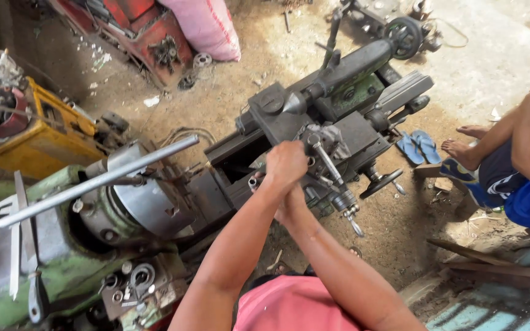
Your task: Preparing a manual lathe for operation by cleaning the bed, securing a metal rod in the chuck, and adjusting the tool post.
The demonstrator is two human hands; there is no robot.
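Head view: lathe (314, 122) on dirt floor (228, 92)

Green-and-grey lathe (154, 208), yellow box (44, 138), pink sack (207, 27), blue sandals (418, 147).

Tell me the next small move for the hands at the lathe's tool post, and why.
Probably a short pull on the wrench. Both the left hand and the right hand are bunched at the tool post, where the wrench is seated, so finishing that turn seems the natural step. The exact grip is hidden.
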